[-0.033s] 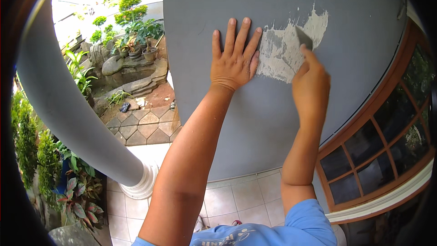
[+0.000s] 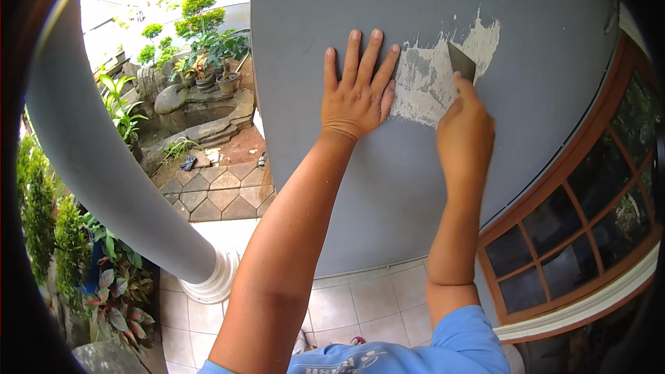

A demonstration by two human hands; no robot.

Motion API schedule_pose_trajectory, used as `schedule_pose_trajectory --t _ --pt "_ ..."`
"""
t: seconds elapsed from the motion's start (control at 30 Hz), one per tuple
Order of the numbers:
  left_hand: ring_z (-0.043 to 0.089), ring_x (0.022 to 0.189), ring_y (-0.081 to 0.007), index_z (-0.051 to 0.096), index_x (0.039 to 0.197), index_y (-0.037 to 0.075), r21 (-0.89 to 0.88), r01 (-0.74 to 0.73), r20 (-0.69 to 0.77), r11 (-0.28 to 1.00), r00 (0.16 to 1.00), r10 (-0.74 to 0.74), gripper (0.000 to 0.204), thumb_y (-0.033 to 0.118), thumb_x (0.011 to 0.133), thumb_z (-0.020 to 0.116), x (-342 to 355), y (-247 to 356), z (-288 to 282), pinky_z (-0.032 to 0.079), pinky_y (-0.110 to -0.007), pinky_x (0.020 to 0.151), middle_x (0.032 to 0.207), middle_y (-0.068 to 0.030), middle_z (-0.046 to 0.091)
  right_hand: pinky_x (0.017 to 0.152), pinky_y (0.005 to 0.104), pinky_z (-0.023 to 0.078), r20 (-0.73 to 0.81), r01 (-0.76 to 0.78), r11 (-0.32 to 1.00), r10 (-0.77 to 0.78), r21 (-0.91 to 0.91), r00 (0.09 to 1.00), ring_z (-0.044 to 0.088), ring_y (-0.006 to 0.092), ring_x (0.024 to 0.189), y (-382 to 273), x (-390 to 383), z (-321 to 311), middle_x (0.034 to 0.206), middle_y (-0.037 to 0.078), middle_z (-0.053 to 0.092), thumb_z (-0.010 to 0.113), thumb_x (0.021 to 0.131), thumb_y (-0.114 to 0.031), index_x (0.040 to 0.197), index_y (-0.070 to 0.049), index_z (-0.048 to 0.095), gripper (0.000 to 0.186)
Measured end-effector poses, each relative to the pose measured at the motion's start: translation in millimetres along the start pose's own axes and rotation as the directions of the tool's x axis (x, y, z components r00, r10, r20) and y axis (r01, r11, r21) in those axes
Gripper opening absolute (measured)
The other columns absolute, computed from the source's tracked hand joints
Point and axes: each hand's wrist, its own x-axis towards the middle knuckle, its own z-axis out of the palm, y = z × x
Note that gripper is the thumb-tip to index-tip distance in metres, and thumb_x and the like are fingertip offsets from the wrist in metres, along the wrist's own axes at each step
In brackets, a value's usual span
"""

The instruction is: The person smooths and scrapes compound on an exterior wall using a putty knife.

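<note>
Blue fabric of a short-sleeved shirt (image 2: 377, 360), white print across its front, spans the lower edge as a person reaches two bare forearms (image 2: 280, 249) up to a smooth grey wall (image 2: 388, 194). The left hand (image 2: 352, 107) lies flat against the paint, its fingers (image 2: 372, 52) spread and gripping nothing, the thumb just beside the left edge of a pale, ragged patch (image 2: 419, 83). The right hand (image 2: 467, 128) is clenched around a scraper (image 2: 463, 64), its handle hidden in the grasp and one fingertip set against the flat, dark blade. The blade stands tilted over the right part of the patch, its upper corner pointing left. Streaks of grey show through the coating, which runs up into thin peaks at upper right. Below the wall, pale square tiles (image 2: 332, 305) cover the floor; to the right is a brown-framed window (image 2: 537, 258) with dark panes. At left, a grey column (image 2: 114, 138) rises from a rounded white base (image 2: 208, 280). Beyond it lie angular paving stones (image 2: 225, 197), a rock-edged pond (image 2: 181, 121), potted plants (image 2: 227, 83) and, farther back, clipped green shrubs (image 2: 197, 5) in bright daylight.
</note>
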Motion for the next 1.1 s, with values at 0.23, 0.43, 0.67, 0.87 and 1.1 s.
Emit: schedule_pose_trajectory --t 0.23,0.43,0.67,0.87,1.1 --pt "0.023 0.147 -0.0300 0.044 0.146 0.029 0.007 0.013 -0.008 1.000 1.000 -0.013 0.054 0.039 0.093 0.046 2.5 -0.9 3.0 0.008 -0.056 0.117 0.158 -0.0047 0.029 0.071 0.0462 0.055 -0.047 0.010 0.999 -0.008 0.044 0.999 0.069 0.0379 0.079 2.6 -10.9 24.2 0.080 0.022 0.068 0.048 0.092 -0.004 0.132 -0.006 0.054 0.040" --pt "0.021 0.147 -0.0298 0.044 0.146 0.029 0.027 0.001 0.010 1.000 1.000 -0.001 0.054 0.040 0.093 0.045 3.4 2.0 0.8 0.007 -0.055 0.117 0.158 -0.0043 0.029 0.076 0.0462 0.055 -0.036 -0.109 0.990 0.112 0.088 0.993 0.069 0.0384 0.085 -4.4 16.1 1.3 0.089 0.023 0.070 0.046 0.094 -0.005 0.134 -0.007 0.053 0.041" --pt "0.022 0.147 -0.0274 0.041 0.147 0.029 -0.016 0.008 -0.003 1.000 1.000 -0.008 0.056 0.040 0.092 0.048 -0.5 2.5 -2.1 0.013 -0.055 0.117 0.158 -0.0014 0.028 0.077 0.0442 0.055 -0.029 -0.026 0.999 0.027 0.021 0.999 0.069 0.0384 0.085 -7.1 4.9 16.4 0.090 0.023 0.070 0.048 0.094 -0.005 0.132 -0.005 0.055 0.039" --pt "0.022 0.147 -0.0294 0.043 0.147 0.029 -0.031 0.008 0.010 1.000 1.000 -0.007 0.055 0.038 0.092 0.047 -0.3 6.2 1.3 0.008 -0.056 0.117 0.158 -0.0036 0.030 0.073 0.0442 0.056 -0.143 -0.050 0.998 0.046 -0.027 0.989 0.070 0.0376 0.081 -9.2 31.4 18.3 0.085 0.022 0.070 0.049 0.091 -0.003 0.130 -0.003 0.056 0.040" --pt "0.023 0.147 -0.0287 0.043 0.147 0.029 -0.008 0.004 -0.011 1.000 1.000 -0.004 0.054 0.038 0.093 0.046 0.8 1.3 0.7 0.008 -0.055 0.118 0.158 -0.0036 0.030 0.075 0.0423 0.058 -0.035 -0.014 0.996 0.011 -0.084 0.999 0.071 0.0357 0.083 -23.7 24.6 2.3 0.088 0.022 0.070 0.049 0.088 0.002 0.133 -0.004 0.054 0.046"
